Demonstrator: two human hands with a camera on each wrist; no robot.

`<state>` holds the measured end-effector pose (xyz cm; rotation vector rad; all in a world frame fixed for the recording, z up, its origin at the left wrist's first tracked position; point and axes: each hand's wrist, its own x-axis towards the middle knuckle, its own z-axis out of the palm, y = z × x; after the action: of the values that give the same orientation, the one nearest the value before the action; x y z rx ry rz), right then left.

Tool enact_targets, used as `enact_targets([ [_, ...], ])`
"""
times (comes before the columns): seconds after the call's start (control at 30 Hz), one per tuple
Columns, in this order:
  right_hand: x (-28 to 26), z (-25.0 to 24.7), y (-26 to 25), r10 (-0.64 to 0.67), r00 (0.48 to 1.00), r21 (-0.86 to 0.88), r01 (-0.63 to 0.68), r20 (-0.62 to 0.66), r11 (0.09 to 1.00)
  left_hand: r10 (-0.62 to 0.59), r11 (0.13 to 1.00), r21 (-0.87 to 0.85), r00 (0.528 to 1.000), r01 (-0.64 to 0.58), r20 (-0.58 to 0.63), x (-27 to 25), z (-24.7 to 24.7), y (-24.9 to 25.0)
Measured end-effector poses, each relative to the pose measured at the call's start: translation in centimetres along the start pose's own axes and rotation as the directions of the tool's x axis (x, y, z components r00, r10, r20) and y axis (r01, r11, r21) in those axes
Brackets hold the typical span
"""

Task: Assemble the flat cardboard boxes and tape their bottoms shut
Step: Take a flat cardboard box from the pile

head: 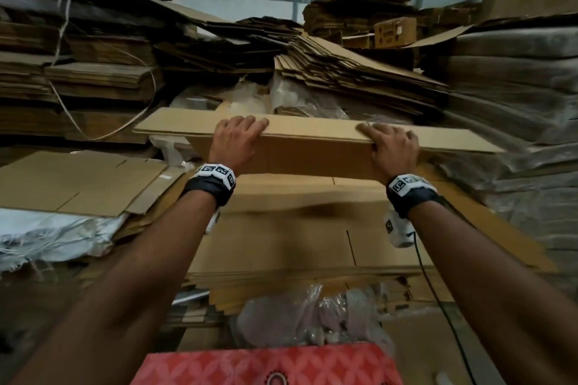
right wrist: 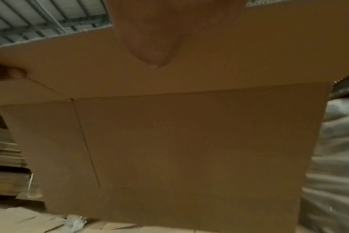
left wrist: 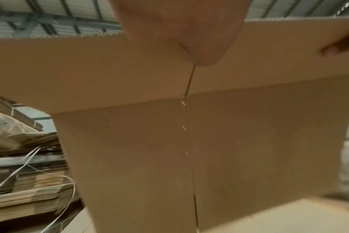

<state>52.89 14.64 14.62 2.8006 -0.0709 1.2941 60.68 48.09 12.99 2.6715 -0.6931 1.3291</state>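
A flat brown cardboard box [head: 312, 147] hangs upright in front of me, lifted above a stack of flat boxes [head: 281, 228]. My left hand [head: 239, 139] grips its folded top flap left of centre, fingers over the top and thumb on the near face. My right hand [head: 392, 147] grips the same flap further right in the same way. In the left wrist view the thumb [left wrist: 189, 36] presses the box [left wrist: 209, 141] above a stapled seam. In the right wrist view the thumb [right wrist: 149, 39] lies on the flap of the box [right wrist: 189, 141].
Piles of flattened cardboard [head: 93, 66] fill the left and the back. Plastic-wrapped bundles [head: 516, 87] rise on the right. Loose strapping [head: 103, 125] hangs at the left. Crumpled plastic [head: 297, 316] and a red patterned surface [head: 266, 366] lie close below me.
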Motion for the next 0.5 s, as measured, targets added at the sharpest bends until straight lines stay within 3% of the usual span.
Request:
enact_targets([
  [0.1,-3.0,5.6,1.2,-0.022,0.973,0.101,-0.001,0.228,0.995,-0.003,1.0,0.031,0.97,-0.005,0.245,-2.9,5.1,0.6],
  [0.2,-7.8,11.4,1.9,-0.02,0.909,0.106,-0.027,0.417,0.994,-0.035,0.998,0.068,0.849,-0.001,0.528,-8.0,9.9,1.9],
  [0.37,-15.0,17.9,2.6,0.023,0.803,0.067,-0.078,0.595,0.995,-0.061,0.979,0.181,0.717,-0.092,0.694,-16.2,15.5,4.3],
  [0.5,-17.7,20.6,3.1,0.074,0.752,0.071,-0.159,0.655,0.985,-0.076,0.982,0.174,0.688,-0.074,0.722,-18.5,17.7,5.3],
])
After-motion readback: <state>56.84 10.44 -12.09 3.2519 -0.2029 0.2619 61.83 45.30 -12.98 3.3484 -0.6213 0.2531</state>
